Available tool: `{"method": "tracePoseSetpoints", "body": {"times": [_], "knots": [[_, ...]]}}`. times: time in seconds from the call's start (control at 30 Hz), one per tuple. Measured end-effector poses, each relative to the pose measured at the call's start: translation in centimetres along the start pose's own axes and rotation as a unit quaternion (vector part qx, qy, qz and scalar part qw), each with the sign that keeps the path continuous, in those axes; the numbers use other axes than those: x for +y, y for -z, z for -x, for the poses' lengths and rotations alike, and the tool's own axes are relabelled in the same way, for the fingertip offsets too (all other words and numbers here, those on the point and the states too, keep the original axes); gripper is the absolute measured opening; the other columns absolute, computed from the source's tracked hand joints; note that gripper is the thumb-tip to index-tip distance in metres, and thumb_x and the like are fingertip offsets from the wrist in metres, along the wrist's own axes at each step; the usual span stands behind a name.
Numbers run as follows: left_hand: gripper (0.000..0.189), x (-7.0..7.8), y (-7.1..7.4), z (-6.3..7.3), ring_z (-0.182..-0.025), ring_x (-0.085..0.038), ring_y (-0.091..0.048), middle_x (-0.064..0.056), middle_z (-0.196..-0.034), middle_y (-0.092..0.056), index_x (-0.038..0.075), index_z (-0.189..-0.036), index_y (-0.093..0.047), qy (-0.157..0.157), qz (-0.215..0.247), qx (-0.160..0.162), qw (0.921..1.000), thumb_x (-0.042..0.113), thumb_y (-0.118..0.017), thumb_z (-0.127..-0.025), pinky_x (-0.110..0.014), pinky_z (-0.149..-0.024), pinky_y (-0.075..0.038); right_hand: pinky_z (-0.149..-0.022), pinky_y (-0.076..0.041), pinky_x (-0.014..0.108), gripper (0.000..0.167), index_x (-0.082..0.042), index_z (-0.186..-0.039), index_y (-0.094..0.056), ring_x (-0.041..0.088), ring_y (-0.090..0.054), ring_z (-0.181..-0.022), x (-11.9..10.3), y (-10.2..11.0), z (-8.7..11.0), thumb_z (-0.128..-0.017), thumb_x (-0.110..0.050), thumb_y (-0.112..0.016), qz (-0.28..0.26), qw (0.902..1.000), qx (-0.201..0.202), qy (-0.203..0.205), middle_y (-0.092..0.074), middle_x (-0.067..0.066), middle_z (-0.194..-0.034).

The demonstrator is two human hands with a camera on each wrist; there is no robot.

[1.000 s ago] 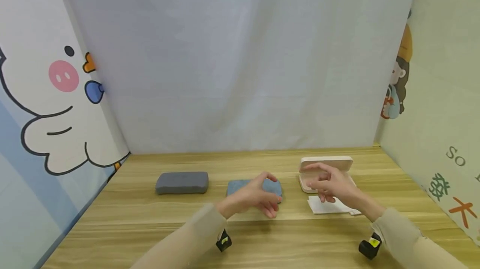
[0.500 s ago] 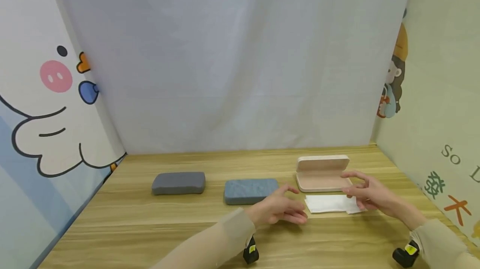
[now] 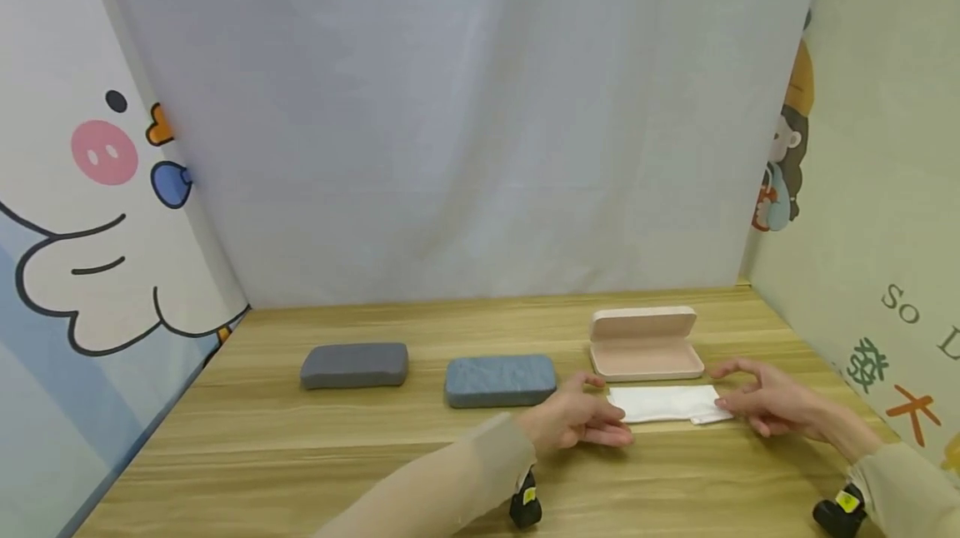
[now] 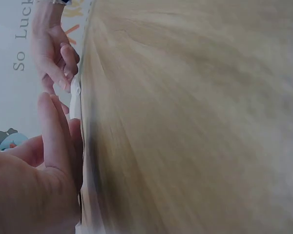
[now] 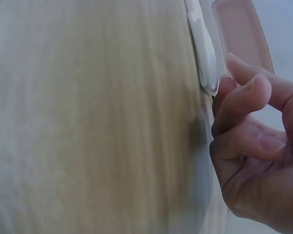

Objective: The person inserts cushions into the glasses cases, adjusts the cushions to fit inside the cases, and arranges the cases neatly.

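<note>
A folded white cloth lies flat on the table in the head view, with a small flap at its right end. My left hand is at the cloth's left end, fingers loosely extended and low over the wood. At the opposite end is my right hand, its thumb tip by the flap; whether it touches is hard to tell. The right wrist view has the fingers bent loosely beside the cloth's end. Just behind the cloth stands a pale pink glasses case with its lid raised.
A closed blue glasses case sits left of my left hand. Farther left is a closed grey glasses case. A white curtain hangs behind the wooden table, and printed panels stand at both sides.
Both hands have moved right and down, from over the blue and pink cases to the two ends of the cloth. The cases and cloth look unmoved.
</note>
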State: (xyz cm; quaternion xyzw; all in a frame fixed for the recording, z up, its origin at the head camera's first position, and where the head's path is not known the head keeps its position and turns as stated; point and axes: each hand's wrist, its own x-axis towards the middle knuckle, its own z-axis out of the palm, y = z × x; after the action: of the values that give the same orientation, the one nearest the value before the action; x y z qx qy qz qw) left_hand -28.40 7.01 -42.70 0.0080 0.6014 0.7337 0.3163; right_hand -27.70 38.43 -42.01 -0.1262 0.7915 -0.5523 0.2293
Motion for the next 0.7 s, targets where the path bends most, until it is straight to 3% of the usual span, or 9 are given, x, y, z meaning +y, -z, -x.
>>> {"method": "tracePoseSetpoints", "body": {"times": [0.27, 0.7], "knots": [[0.058, -0.2, -0.5, -0.7, -0.089, -0.045, -0.069, -0.025, -0.089, -0.069, 0.008, -0.131, -0.037, 0.002, -0.002, 0.043, 0.9991, -0.017, -0.059, -0.083, -0.039, -0.069, -0.062, -0.036, -0.036, 0.011, 0.066, 0.011, -0.139, -0.022, 0.001, -0.05, -0.041, 0.0, -0.1, -0.1, -0.093, -0.015, -0.062, 0.042, 0.999, 0.017, -0.007, -0.059, 0.0, -0.066], [0.032, -0.8, -1.6, -1.5, -0.087, -0.05, -0.067, -0.036, -0.089, -0.067, 0.003, -0.1, -0.04, -0.029, -0.012, 0.07, 0.9971, -0.017, -0.058, -0.084, -0.046, -0.069, -0.061, -0.038, -0.043, 0.015, 0.05, 0.012, -0.124, -0.037, 0.004, -0.054, -0.043, 0.1, -0.9, -0.5, -0.093, -0.017, -0.064, 0.085, 0.9958, 0.035, 0.002, -0.059, 0.003, -0.067]]}}
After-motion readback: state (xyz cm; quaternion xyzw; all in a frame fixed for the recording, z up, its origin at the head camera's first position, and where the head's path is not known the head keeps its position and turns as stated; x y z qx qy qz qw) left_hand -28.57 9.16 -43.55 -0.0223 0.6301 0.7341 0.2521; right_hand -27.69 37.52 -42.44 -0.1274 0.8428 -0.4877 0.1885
